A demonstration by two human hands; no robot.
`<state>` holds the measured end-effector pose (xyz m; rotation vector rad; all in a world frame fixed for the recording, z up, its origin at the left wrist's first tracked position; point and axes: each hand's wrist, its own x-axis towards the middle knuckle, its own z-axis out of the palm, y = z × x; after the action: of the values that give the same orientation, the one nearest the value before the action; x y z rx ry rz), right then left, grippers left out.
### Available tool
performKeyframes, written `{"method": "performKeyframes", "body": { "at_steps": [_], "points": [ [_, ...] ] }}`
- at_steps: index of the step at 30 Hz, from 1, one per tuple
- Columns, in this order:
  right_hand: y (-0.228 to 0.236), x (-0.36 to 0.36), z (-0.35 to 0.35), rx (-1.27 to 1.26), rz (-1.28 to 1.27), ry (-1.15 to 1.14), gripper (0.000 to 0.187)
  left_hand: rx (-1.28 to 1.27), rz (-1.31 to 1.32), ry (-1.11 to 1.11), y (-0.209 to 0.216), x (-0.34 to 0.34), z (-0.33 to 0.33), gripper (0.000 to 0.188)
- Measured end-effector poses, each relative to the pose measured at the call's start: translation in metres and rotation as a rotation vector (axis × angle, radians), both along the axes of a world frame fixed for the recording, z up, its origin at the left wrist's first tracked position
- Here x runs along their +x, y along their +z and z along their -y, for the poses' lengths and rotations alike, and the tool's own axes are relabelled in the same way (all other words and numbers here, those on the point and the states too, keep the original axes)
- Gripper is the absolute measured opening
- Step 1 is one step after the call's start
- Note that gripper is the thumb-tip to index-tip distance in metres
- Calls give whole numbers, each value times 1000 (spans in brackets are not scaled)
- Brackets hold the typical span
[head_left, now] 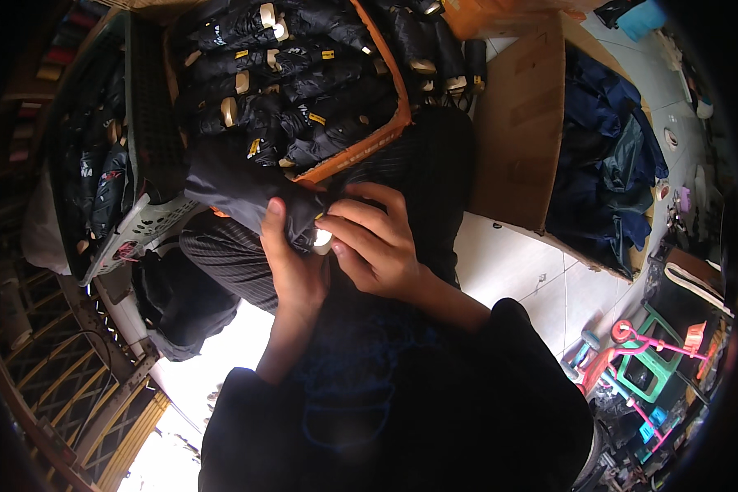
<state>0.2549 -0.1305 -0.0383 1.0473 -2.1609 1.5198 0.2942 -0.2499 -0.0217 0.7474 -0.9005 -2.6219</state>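
Observation:
A black folding umbrella, closed up with its fabric gathered, lies across my lap and points to the upper left. Around its lower end wraps my left hand, thumb along the fabric. The fingers of my right hand are bent and pinched together at the same end, by a small yellow tag and the pale, shiny handle. Whatever lies between those fingertips is partly hidden, but they press on the umbrella's edge. Just beyond, an orange-rimmed box holds several similar black umbrellas with cream handles.
At the left stands a dark green plastic basket with more umbrellas. A cardboard box on the right holds dark blue fabric. More umbrellas lie behind. A green stool and a pink wheeled toy stand at lower right.

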Motion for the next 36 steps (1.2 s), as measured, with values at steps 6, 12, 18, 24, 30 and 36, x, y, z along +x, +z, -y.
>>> {"method": "performKeyframes", "body": {
  "at_steps": [6,12,18,24,30,36],
  "points": [
    [8,0,-6,137,60,69,33,3,65,40,-8,3,-4,42],
    [32,1,-7,188,140,63,31,-71,106,-2,-13,5,-3,41],
    [28,-8,-22,15,234,213,30,-75,-36,-146,-1,2,-4,51],
    [29,-20,-29,-85,171,116,24,8,-78,-181,4,-3,-11,53],
    [18,-14,-28,-21,15,113,33,-3,-52,-97,2,-5,-10,55],
    [24,-14,-29,144,22,108,35,-100,-31,-123,-13,6,-7,41]
  ]
}}
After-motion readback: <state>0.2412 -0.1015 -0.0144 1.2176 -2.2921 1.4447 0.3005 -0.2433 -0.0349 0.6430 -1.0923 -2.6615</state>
